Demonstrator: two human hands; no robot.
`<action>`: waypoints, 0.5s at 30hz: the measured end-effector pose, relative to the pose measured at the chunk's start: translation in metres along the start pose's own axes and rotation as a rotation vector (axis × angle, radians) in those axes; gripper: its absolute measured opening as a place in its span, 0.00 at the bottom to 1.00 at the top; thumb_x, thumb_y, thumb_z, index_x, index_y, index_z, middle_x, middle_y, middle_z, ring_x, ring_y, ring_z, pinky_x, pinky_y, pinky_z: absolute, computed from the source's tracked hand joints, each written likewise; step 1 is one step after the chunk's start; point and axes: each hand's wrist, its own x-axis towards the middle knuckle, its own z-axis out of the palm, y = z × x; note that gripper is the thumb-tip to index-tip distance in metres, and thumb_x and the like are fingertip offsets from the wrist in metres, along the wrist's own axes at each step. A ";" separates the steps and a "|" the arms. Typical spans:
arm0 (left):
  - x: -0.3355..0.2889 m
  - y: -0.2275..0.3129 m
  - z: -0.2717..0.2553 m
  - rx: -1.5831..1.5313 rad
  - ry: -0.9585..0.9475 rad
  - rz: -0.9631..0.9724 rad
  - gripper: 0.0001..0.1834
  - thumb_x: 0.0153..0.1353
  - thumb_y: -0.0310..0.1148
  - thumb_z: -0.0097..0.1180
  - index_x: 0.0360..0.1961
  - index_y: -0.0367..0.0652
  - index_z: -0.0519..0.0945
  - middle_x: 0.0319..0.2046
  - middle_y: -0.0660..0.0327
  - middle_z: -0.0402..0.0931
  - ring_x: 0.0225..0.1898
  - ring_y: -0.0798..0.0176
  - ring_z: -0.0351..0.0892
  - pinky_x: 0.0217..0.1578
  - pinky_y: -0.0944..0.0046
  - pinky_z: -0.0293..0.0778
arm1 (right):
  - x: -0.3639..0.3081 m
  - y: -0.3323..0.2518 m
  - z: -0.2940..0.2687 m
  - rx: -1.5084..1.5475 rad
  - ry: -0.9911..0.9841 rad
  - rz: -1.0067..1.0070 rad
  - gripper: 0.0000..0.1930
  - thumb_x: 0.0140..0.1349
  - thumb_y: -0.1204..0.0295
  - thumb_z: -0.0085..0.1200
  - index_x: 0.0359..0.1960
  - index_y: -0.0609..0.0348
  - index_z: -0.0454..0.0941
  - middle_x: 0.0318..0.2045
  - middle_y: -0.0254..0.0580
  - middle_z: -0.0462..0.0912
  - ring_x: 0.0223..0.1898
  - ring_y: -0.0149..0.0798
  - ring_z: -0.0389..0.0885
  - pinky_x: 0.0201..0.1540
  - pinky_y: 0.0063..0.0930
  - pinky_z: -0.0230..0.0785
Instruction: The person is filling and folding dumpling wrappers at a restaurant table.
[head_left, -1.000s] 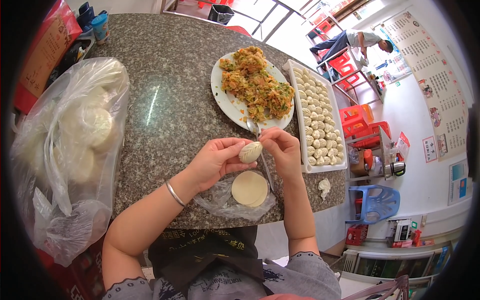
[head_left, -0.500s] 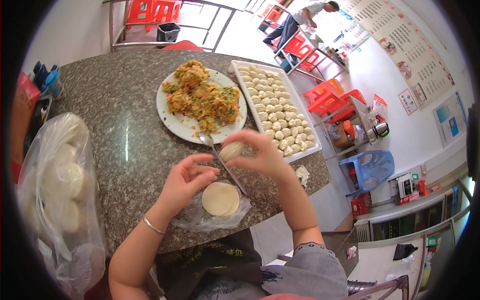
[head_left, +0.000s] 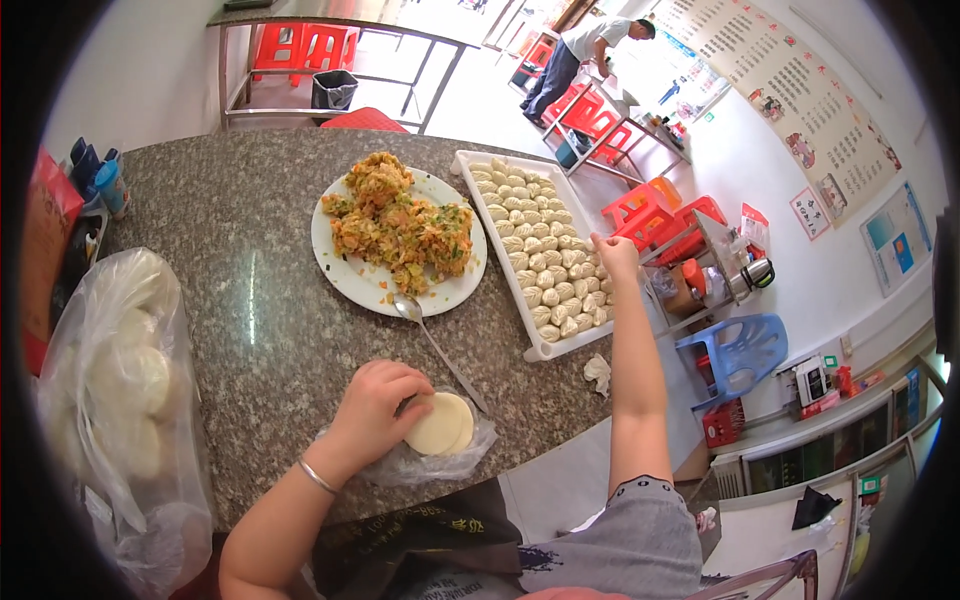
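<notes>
My left hand (head_left: 383,408) is by the front of the table, its curled fingertips pinching the left edge of a round dough wrapper (head_left: 434,424). That wrapper overlaps another on a crumpled clear plastic bag (head_left: 445,466). My right arm is stretched out, and my right hand (head_left: 616,256) has its fingers pressed together at the right side of a white tray (head_left: 541,351). Whatever is between those fingers is hidden. Rows of pleated dumplings (head_left: 535,245) fill much of the tray. A metal spoon (head_left: 440,350) leans from the filling plate toward the wrappers.
Left of the tray stands a white plate (head_left: 330,262) heaped with chopped orange-green filling (head_left: 405,225). A plastic bag of wrappers (head_left: 125,390) lies at the left edge. Crumpled tissue (head_left: 597,373) is near the tray. A person (head_left: 570,62) bends over a far table.
My right hand has moved away from the middle with a dumpling, out to the tray's right side. My left hand has come down onto the wrapper. The view has shifted slightly.
</notes>
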 end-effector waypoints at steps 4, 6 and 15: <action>-0.001 0.001 0.003 -0.011 0.005 0.002 0.06 0.47 0.29 0.62 0.28 0.44 0.80 0.33 0.60 0.79 0.38 0.55 0.78 0.44 0.56 0.71 | 0.002 -0.002 0.005 -0.231 0.049 0.017 0.19 0.53 0.53 0.60 0.30 0.58 0.84 0.28 0.43 0.85 0.32 0.40 0.84 0.37 0.33 0.71; 0.001 0.003 0.003 -0.003 0.021 0.038 0.06 0.47 0.29 0.62 0.29 0.44 0.81 0.32 0.61 0.79 0.36 0.56 0.78 0.42 0.56 0.72 | 0.014 0.015 0.011 -0.240 0.071 0.019 0.18 0.53 0.53 0.60 0.30 0.56 0.84 0.28 0.42 0.85 0.31 0.40 0.84 0.37 0.34 0.71; -0.001 0.006 0.000 0.012 -0.033 -0.044 0.05 0.48 0.27 0.63 0.28 0.43 0.81 0.30 0.59 0.76 0.34 0.56 0.77 0.34 0.61 0.72 | 0.005 0.012 0.016 -0.130 -0.047 -0.075 0.15 0.54 0.52 0.56 0.34 0.47 0.84 0.31 0.36 0.85 0.37 0.41 0.83 0.45 0.47 0.64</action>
